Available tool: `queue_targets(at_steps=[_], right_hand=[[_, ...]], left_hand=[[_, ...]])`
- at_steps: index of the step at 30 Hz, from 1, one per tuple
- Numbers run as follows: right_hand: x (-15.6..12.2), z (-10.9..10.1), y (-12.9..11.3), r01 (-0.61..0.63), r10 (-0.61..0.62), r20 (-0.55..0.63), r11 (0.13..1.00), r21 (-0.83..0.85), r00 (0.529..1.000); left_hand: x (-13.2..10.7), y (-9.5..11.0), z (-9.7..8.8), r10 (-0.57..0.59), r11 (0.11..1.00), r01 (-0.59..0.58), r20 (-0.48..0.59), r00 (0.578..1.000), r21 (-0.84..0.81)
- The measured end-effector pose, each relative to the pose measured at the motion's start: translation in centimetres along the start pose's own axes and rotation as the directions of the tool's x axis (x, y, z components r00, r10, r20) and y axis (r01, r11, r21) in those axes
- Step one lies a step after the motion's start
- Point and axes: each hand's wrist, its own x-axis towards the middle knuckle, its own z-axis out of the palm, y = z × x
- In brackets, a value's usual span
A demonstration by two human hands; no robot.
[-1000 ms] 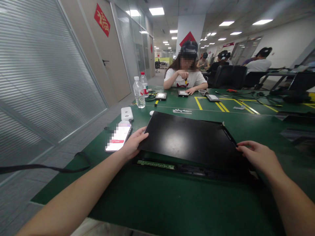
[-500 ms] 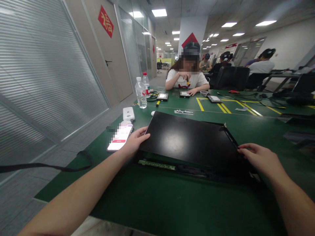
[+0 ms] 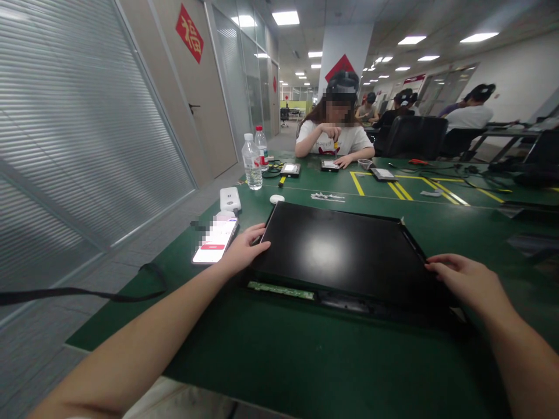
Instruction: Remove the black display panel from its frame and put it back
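A large black display panel (image 3: 345, 250) lies on the green table (image 3: 305, 355) in front of me, over a dark frame with a green circuit strip (image 3: 282, 289) showing along its near edge. My left hand (image 3: 242, 251) grips the panel's left edge, thumb on top. At the panel's right edge my right hand (image 3: 469, 283) holds on, its fingers curled over that edge. The panel rests nearly flat on the frame beneath it.
A lit phone (image 3: 215, 240) and a white power bank (image 3: 229, 199) lie left of the panel, with two water bottles (image 3: 253, 163) behind. A person (image 3: 334, 131) works opposite with small drives. Yellow tape lines (image 3: 393, 187) mark the table. A black strap (image 3: 109, 291) hangs off the left edge.
The panel has been lowered toward the frame, its near edge sitting lower than before. Both hands keep their hold on its side edges. My view has shifted slightly.
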Motion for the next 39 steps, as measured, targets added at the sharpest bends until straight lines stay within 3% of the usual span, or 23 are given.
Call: queue_targets(at_steps=[5,11,19,27,39], right_hand=[[0.2,0.2,0.5,0.045,-0.045,-0.063,0.999,0.007,0.997],[0.1,0.0,0.2,0.012,-0.012,-0.020,1.000,-0.012,1.000],[0.3,0.8,0.9,0.048,-0.044,-0.083,0.998,0.046,0.996],[-0.3,0.0,-0.1,0.025,-0.025,-0.031,0.999,0.022,0.999],[0.7,0.1,1.2,0.039,-0.039,-0.005,0.999,0.036,0.999]], left_hand=[[0.2,-0.7,0.0,0.006,0.983,-0.015,0.049,0.999,0.180],[0.3,-1.1,0.1,0.036,0.954,-0.055,0.067,0.997,0.295],[0.2,-1.1,0.2,0.051,0.943,-0.068,0.060,0.997,0.327],[0.0,-0.8,0.5,0.067,0.948,-0.076,0.039,0.997,0.311],[0.1,-0.8,0.5,0.025,0.965,-0.031,0.027,0.999,0.260]])
